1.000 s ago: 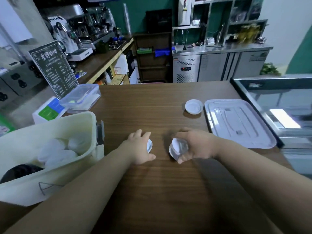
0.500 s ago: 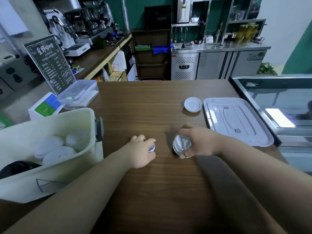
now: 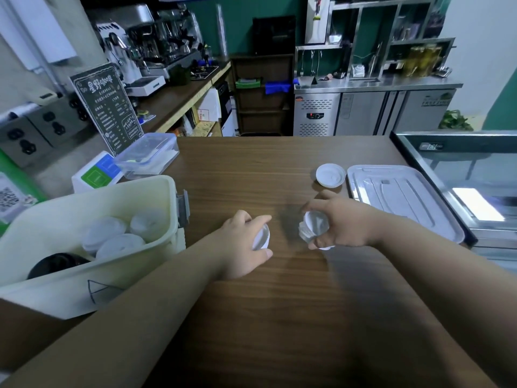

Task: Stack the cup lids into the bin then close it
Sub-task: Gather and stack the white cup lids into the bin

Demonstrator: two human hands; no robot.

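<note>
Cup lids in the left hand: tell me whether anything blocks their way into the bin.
Nothing visible does. The left hand grips the lids just right of the bin, bare table between. The cover lies on the table at the right, so the bin is open; only its wall must be cleared.

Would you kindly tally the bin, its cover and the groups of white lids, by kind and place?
Bin: 1
Bin cover: 1
Lid groups in bin: 3
Lid group by cover: 1
Lid groups held: 2, in left hand and right hand
Total: 8
</note>
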